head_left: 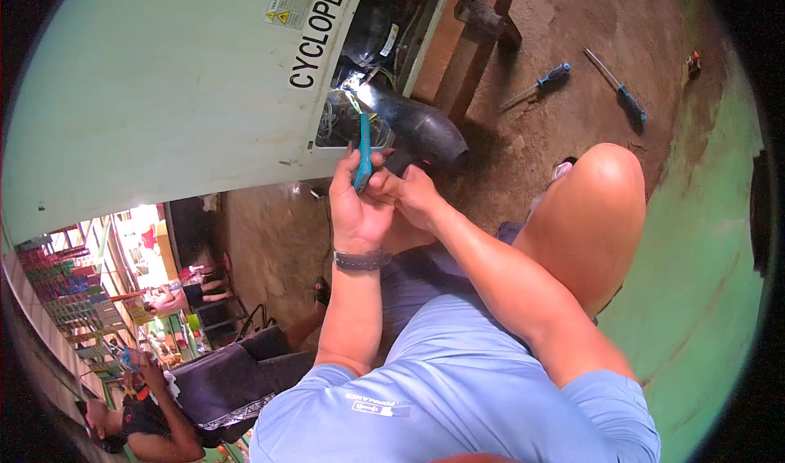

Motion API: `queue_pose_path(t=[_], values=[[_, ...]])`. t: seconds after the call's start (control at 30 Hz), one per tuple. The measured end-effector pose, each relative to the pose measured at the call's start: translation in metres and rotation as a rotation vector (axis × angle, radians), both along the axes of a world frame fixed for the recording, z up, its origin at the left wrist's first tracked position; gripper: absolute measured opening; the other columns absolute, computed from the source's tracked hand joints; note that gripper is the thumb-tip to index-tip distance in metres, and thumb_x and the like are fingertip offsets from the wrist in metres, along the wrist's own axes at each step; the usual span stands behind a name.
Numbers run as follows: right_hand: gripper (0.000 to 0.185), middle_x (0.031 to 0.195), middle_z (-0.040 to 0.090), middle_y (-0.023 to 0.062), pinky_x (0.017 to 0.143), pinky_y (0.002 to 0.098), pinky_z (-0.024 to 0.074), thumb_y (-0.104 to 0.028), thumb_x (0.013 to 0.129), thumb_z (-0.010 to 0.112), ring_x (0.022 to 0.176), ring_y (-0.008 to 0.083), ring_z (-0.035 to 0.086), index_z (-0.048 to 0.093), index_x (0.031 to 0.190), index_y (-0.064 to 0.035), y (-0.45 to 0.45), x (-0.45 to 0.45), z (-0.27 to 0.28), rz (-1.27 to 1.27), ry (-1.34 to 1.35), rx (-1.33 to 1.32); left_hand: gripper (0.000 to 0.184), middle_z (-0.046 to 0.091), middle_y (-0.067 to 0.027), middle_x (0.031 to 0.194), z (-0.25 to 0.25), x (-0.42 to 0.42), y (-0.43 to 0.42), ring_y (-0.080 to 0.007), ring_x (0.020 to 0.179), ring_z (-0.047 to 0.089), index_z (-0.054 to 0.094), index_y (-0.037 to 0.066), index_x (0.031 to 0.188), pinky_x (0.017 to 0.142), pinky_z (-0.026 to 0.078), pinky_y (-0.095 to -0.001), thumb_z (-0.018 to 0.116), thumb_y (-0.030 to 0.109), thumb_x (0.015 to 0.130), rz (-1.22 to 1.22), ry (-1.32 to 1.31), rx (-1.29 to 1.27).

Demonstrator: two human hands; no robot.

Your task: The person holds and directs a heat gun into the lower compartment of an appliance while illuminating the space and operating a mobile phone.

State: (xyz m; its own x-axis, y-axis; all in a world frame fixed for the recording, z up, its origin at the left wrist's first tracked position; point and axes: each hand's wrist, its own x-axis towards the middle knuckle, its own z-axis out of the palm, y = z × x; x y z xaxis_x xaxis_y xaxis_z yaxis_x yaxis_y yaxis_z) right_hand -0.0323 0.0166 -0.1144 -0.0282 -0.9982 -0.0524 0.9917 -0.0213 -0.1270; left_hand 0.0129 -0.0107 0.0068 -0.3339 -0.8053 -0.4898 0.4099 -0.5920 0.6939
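Note:
My left hand (360, 213), with a dark band at the wrist, is closed on a slim teal-handled tool (363, 156). The tool points up into an opening in a pale green machine panel (188, 78), where brightly lit wires (354, 101) show near its tip. Close beside it, my right hand (411, 195) has its fingers bent in, next to a dark object; what it grips cannot be made out. A thick black pipe (429, 129) lies just beyond both hands.
Two blue-handled screwdrivers (553, 74) (631, 105) lie on the brown floor (572, 13) at upper right. A brown metal beam (466, 62) runs beside the panel. At lower left a seated person (151, 418) holds something; another person (176, 297) is farther off.

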Motion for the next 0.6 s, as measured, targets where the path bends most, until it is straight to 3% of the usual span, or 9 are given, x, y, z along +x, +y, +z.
queue_pose_path(t=[0.2, 0.3, 0.37, 0.53, 0.6], values=[[0.023, 0.094, 0.072, 0.0065, 0.078, 0.0287, 0.0558, -0.002, 0.093, 0.061, 0.083, 0.0158, 0.069, 0.060, 0.116, -0.0014, -0.011, 0.011, -0.019, 0.087, -0.018, -0.031, 0.017, 0.064, -0.0084, 0.085, 0.006, 0.000, 0.002, -0.0130, 0.062, 0.053, 0.060, 0.001, 0.100, 0.056, 0.040, -0.0265, 0.061, 0.017, 0.096, -0.017, 0.014, -0.042], [0.011, 0.093, 0.072, 0.0059, 0.079, 0.0302, 0.0569, -0.004, 0.092, 0.065, 0.085, 0.0160, 0.070, 0.066, 0.103, -0.0010, -0.008, 0.006, -0.012, 0.084, -0.120, 0.000, 0.017, 0.065, -0.0084, 0.086, 0.007, -0.002, 0.004, -0.0132, 0.062, 0.053, 0.060, 0.001, 0.100, 0.055, 0.040, -0.0268, 0.060, 0.017, 0.096, -0.031, 0.005, -0.051], [0.006, 0.093, 0.072, 0.0066, 0.084, 0.0330, 0.0572, -0.005, 0.091, 0.066, 0.088, 0.0180, 0.070, 0.069, 0.092, 0.0004, -0.005, 0.001, -0.004, 0.093, -0.130, -0.014, 0.016, 0.065, -0.0084, 0.086, 0.004, 0.000, 0.003, -0.0132, 0.062, 0.054, 0.060, 0.002, 0.100, 0.055, 0.040, -0.0267, 0.060, 0.017, 0.096, -0.019, -0.006, -0.052], [0.010, 0.097, 0.072, 0.0095, 0.091, 0.0349, 0.0555, 0.001, 0.086, 0.067, 0.093, 0.0219, 0.070, 0.070, 0.094, 0.0038, 0.000, -0.003, -0.004, 0.128, -0.115, -0.026, 0.016, 0.065, -0.0081, 0.086, 0.000, 0.000, 0.004, -0.0131, 0.060, 0.057, 0.059, 0.002, 0.100, 0.054, 0.041, -0.0264, 0.059, 0.017, 0.097, 0.003, 0.004, -0.051], [0.013, 0.097, 0.072, 0.0106, 0.094, 0.0352, 0.0547, 0.002, 0.084, 0.067, 0.094, 0.0230, 0.070, 0.070, 0.096, 0.0049, -0.001, -0.003, -0.005, 0.141, -0.121, -0.029, 0.025, 0.066, -0.0083, 0.088, -0.005, 0.006, -0.001, -0.0150, 0.064, 0.059, 0.056, 0.010, 0.120, 0.058, 0.049, -0.0283, 0.059, 0.020, 0.097, -0.056, 0.051, -0.046]])
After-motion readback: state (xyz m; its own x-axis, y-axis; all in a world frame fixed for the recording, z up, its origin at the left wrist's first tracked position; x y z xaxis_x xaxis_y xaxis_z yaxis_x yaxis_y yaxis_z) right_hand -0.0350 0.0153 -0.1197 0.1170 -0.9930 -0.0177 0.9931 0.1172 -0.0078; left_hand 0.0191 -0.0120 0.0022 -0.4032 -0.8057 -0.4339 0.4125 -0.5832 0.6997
